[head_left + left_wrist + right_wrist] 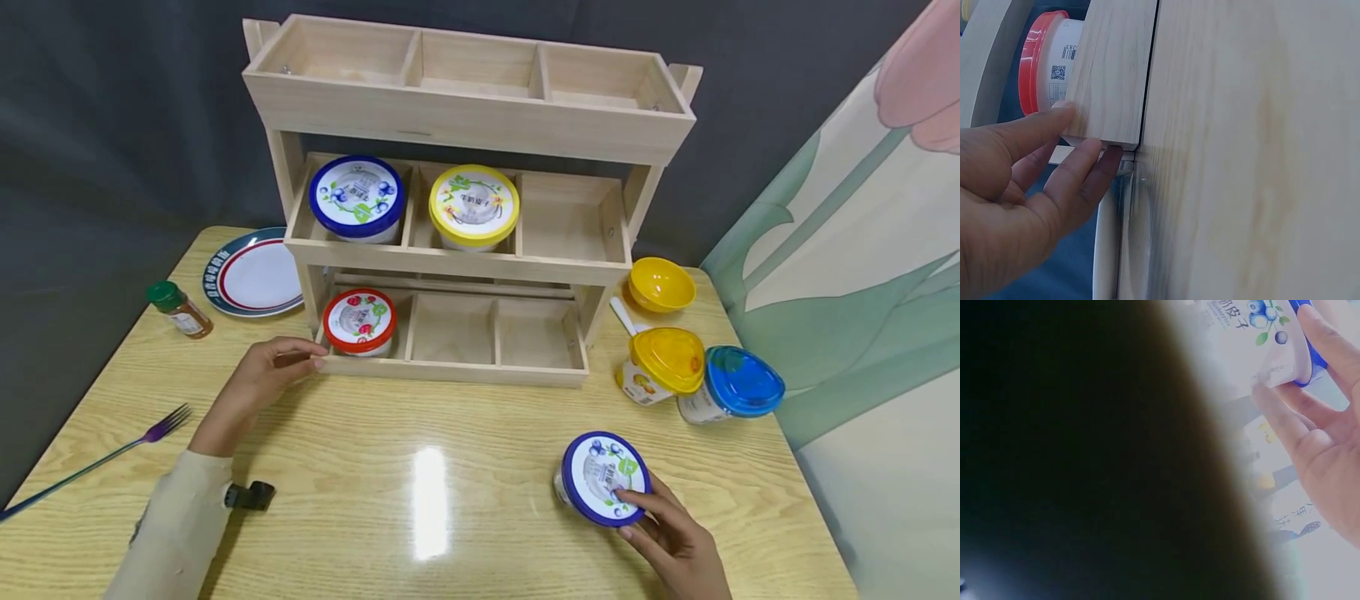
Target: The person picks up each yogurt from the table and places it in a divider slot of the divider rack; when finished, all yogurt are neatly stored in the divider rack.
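Observation:
My left hand (270, 371) is at the lower left front corner of a three-tier wooden shelf (457, 372). In the left wrist view its thumb and fingers (1063, 187) grip that corner. Just behind it, a red-lidded tub (360, 321) stands in the bottom tier's left compartment. At the right, above the table, my right hand (675, 537) holds a blue-lidded tub (603, 479) with blueberries printed on it, tilted. The right wrist view is largely blocked by a dark shape, but shows fingers (1282, 415) round this tub.
The middle tier holds another blue-lidded tub (357, 196) and a yellow-lidded tub (474, 207). Right of the shelf are a yellow bowl (662, 285), a yellow-lidded cup (663, 362) and a blue-lidded cup (731, 383). A plate (258, 275), spice jar (180, 310) and fork (112, 454) lie left.

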The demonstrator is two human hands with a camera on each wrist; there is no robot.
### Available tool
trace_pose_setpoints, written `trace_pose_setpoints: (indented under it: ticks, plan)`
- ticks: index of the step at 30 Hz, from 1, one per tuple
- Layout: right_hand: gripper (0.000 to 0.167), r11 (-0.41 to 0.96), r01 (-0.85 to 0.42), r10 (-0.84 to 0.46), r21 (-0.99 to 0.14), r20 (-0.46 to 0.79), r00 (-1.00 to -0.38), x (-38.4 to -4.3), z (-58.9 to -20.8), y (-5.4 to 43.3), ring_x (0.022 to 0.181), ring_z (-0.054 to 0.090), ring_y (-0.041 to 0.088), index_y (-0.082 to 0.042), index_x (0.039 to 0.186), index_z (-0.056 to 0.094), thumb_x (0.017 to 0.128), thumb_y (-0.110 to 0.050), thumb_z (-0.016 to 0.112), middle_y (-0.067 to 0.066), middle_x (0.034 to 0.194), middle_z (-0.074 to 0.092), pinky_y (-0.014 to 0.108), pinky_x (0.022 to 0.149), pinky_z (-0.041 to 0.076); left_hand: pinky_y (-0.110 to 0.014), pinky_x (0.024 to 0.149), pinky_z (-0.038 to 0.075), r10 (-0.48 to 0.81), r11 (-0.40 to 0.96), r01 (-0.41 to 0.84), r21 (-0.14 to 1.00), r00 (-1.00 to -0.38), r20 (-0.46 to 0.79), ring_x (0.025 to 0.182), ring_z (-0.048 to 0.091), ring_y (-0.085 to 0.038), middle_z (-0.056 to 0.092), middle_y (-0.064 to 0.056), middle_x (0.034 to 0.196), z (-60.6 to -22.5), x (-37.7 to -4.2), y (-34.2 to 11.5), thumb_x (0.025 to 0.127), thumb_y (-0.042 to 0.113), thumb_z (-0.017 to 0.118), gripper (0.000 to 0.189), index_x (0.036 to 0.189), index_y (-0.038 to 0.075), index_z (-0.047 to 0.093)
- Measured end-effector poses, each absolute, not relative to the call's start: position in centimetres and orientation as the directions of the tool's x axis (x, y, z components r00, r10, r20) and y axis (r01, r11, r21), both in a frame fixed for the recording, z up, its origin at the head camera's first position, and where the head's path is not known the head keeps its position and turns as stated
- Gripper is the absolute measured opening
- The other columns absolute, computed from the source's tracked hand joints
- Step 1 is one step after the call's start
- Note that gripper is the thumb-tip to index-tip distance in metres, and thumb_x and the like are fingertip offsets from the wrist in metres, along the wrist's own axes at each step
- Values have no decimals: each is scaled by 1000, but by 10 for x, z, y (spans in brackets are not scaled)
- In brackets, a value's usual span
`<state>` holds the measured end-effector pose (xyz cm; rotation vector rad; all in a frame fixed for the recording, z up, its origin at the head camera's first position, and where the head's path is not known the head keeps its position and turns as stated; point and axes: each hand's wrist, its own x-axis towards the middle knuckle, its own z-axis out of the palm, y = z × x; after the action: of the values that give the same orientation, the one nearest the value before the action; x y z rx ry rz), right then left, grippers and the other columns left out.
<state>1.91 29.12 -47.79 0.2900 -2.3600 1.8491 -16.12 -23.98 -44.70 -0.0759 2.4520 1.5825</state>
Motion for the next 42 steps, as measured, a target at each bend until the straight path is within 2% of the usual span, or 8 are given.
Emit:
trace_pose_setpoints:
  ticks: [3,8,13,18,22,27,35,42]
  plan:
    - [49,233,-239,-70,-943,228,-971,19,-475,292,134,56,-6,11,129,70,85,33,66,-17,155,53,21,100,55,-32,105,48,80,412,-164,897,-973,-214,138,53,-40,53,-25,156,-448,-162,-240,112,16,65,36,141,-6,66]
    - [50,253,-243,-65,-936,234,-970,20,-465,289,133,57,-4,10,127,71,84,34,67,-16,156,53,19,99,55,-14,91,48,96,397,-146,906,-975,-200,135,55,-37,52,-26,155,-448,-164,-242,112,16,63,36,140,-7,65]
    - [56,220,-311,-104,-924,295,-950,18,-452,287,131,60,1,9,127,72,80,39,65,-8,160,53,21,97,58,-15,90,51,108,375,-125,919,-978,-177,123,61,-23,53,-25,154,-448,-163,-243,111,17,66,37,140,-7,65]
    - [59,169,-384,-144,-908,362,-921,12,-431,283,137,57,6,10,127,72,78,42,64,1,165,49,22,101,55,-16,90,52,110,365,-111,924,-981,-162,115,61,-12,54,-24,152,-449,-162,-244,111,16,66,37,139,-8,65]
    - [55,134,-405,-154,-904,385,-910,4,-408,281,139,55,10,12,125,73,78,40,67,6,166,48,21,102,54,-17,90,51,115,382,-111,917,-979,-167,118,62,-18,56,-25,151,-448,-162,-243,111,16,65,35,137,-7,66]
    - [44,107,-436,-190,-894,412,-891,-12,-381,277,142,53,14,11,124,74,84,30,73,10,167,47,21,104,52,-18,91,50,121,396,-118,911,-976,-179,125,61,-29,57,-26,150,-450,-162,-241,111,17,65,35,136,-7,67]
    - [30,136,-530,-288,-837,479,-829,-48,-341,261,145,50,24,13,120,75,91,9,81,22,167,44,25,108,51,-21,92,50,108,413,-117,903,-978,-176,125,61,-32,56,-25,152,-455,-163,-241,111,16,65,33,137,-5,68]
    - [37,-7,-690,-333,-724,652,-681,-92,-316,248,144,52,34,16,120,73,96,-10,82,26,164,45,30,108,52,-22,94,50,99,414,-110,904,-981,-165,130,60,-37,55,-26,153,-455,-163,-240,111,15,65,32,136,-5,68]
